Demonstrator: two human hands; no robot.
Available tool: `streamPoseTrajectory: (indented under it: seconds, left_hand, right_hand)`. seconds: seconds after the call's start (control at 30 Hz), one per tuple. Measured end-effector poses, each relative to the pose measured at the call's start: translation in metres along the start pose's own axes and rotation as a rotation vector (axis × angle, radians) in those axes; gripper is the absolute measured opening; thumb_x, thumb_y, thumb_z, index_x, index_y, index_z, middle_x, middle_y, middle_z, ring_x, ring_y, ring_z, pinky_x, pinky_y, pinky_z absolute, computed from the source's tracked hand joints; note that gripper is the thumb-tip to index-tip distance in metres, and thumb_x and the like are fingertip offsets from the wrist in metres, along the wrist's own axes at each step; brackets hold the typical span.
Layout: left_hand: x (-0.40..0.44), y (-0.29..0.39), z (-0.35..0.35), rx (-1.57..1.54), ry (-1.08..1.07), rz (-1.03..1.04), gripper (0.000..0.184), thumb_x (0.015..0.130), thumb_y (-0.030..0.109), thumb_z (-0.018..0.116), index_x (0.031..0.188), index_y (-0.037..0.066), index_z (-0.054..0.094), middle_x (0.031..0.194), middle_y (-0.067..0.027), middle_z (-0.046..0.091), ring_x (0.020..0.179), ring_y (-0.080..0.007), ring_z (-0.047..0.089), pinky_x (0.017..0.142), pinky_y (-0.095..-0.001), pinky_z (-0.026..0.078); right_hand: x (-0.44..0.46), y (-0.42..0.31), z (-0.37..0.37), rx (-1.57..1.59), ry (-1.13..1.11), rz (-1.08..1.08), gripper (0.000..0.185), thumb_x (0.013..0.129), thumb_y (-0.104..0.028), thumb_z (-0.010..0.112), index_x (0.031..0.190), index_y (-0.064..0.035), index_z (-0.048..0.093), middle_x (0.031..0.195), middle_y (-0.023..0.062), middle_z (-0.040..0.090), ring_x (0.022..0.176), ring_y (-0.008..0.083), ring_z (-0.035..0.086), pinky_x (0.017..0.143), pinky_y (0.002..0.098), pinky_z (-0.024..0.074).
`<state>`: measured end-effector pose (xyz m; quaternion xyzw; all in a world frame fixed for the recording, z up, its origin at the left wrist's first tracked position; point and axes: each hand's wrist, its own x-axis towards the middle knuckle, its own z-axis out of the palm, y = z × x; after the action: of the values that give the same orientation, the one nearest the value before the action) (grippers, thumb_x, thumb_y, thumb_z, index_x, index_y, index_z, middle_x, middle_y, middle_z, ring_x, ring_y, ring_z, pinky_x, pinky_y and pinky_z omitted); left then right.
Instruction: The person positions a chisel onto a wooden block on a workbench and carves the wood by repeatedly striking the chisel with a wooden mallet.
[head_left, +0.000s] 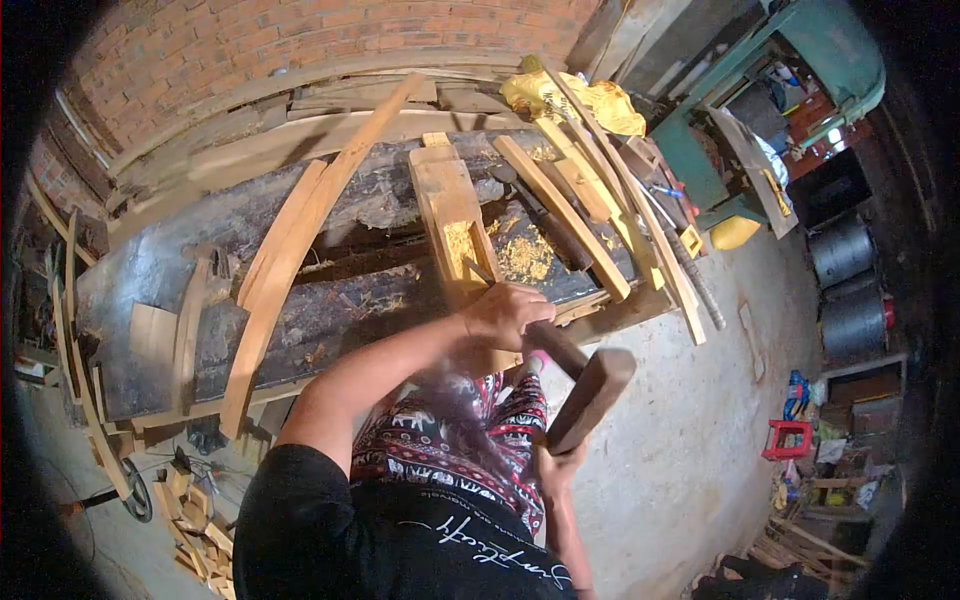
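My left hand [505, 312] is closed around a chisel [560, 350], whose blade points down into a slot in a wooden beam [445, 180]. Yellow wood chips [462, 245] fill part of that slot. Lower down, my right hand [562, 465] grips the bottom end of a dark wooden mallet [592, 402]. The mallet's upper part overlaps the end of the chisel handle in the view; whether they touch I cannot tell. The beam lies across a dark, rough timber workbench [370, 300], and my left wrist is above its near end.
Long wooden strips [290, 250] lie across the bench on the left, and more battens [565, 215] on the right. A yellow sack [580, 100] sits behind. A red stool [788, 440] stands on the concrete floor, and offcuts [195, 520] are piled at lower left.
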<state>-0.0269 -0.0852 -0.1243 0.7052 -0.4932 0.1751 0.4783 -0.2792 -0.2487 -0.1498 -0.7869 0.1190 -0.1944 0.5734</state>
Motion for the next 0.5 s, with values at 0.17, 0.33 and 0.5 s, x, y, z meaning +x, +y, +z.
streamPoseTrajectory:
  seconds: [0.17,0.33,0.5]
  left_hand:
    - [0.002,0.006,-0.005,0.031,-0.007,-0.040,0.024,0.065,0.023,0.070,0.076,0.010,0.055,0.066,-0.0077,0.053,0.065,-0.0281,0.059,0.058,-0.0381,0.046]
    - [0.000,0.001,-0.006,0.069,0.018,0.018,0.025,0.065,0.023,0.072,0.076,0.009,0.054,0.066,-0.0067,0.051,0.063,-0.0277,0.057,0.056,-0.0372,0.045]
    - [0.001,0.002,-0.001,0.115,0.057,0.079,0.025,0.064,0.021,0.071,0.077,0.009,0.055,0.068,-0.0068,0.050,0.064,-0.0268,0.056,0.056,-0.0375,0.044]
  right_hand:
    - [0.009,-0.057,-0.008,-0.091,0.065,-0.010,0.065,0.072,0.002,0.069,0.129,0.0018,0.037,0.106,0.0107,0.051,0.091,0.0175,0.053,0.082,0.0326,0.0446]
    - [0.009,-0.056,-0.029,-0.015,-0.087,-0.364,0.074,0.076,-0.024,0.071,0.129,0.0012,0.026,0.084,0.0100,0.057,0.075,0.0192,0.056,0.076,0.0340,0.0448]
    - [0.008,-0.021,0.002,-0.036,-0.065,-0.090,0.059,0.073,0.001,0.070,0.123,0.0019,0.037,0.101,0.0122,0.055,0.089,0.0150,0.054,0.079,0.0308,0.0449]
